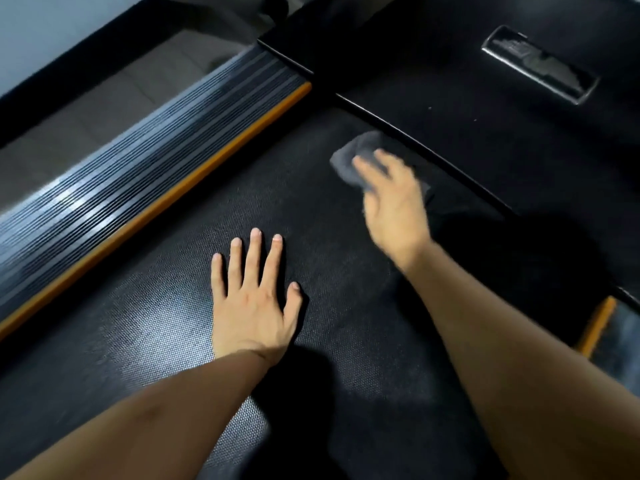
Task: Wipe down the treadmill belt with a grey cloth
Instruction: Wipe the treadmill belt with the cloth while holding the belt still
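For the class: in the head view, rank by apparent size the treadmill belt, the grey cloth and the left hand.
1. treadmill belt, by far the largest
2. left hand
3. grey cloth, though the right hand partly covers it, so this is unsure

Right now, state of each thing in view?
Left hand: flat on the belt, fingers spread.
Right hand: on the cloth, blurred.
Cloth: bunched, on the belt near its front edge.
Belt: bare, textured, lit patch at left.
Side rail: ribbed, orange-edged, nothing on it.

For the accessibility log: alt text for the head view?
A person's right hand presses a grey cloth on the black treadmill belt near its front edge, blurred; the left hand rests flat on the belt.
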{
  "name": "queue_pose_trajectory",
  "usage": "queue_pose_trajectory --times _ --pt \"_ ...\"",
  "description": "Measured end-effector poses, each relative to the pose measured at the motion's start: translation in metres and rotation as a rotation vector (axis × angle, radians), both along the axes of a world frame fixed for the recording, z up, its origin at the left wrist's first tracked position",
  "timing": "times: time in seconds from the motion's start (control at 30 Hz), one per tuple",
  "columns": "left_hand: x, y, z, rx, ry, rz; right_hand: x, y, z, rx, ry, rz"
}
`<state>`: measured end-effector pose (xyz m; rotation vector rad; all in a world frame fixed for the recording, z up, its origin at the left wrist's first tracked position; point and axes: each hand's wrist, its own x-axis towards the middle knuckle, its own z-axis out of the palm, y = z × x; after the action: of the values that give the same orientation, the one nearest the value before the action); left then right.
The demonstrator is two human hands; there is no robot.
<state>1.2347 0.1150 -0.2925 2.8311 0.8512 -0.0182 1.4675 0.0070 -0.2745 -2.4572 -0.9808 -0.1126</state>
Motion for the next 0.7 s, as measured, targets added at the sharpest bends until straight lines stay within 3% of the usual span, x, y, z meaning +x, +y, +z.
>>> queue_pose_trajectory --times 0.13,0.2,0.23,0.37,0.47,0.57,0.7 --pt "0.001 -0.001 0.000 0.014 -0.005 -0.026 -0.077 -0.014 -0.001 -0.020 0.060 0.311" --pt "-0.001 0.001 0.000 0.020 -0.011 -0.004 -0.068 -0.023 0.002 -0.049 0.057 0.385" --pt "-0.002 0.001 0.000 0.025 -0.015 0.002 -0.054 -0.029 0.000 -0.055 0.048 0.334" --pt "0.000 0.000 -0.001 0.026 -0.026 -0.007 0.009 -0.062 -0.003 0.061 0.017 -0.197" --pt "0.001 -0.001 -0.002 0.027 -0.034 -0.003 -0.004 -0.049 -0.002 0.073 0.068 -0.308" --pt "0.000 -0.001 -0.002 0.034 -0.028 0.000 -0.065 -0.031 -0.005 0.019 -0.003 -0.061" --pt "0.000 -0.001 -0.002 0.036 -0.033 0.001 -0.096 -0.046 -0.002 -0.033 0.103 0.296"
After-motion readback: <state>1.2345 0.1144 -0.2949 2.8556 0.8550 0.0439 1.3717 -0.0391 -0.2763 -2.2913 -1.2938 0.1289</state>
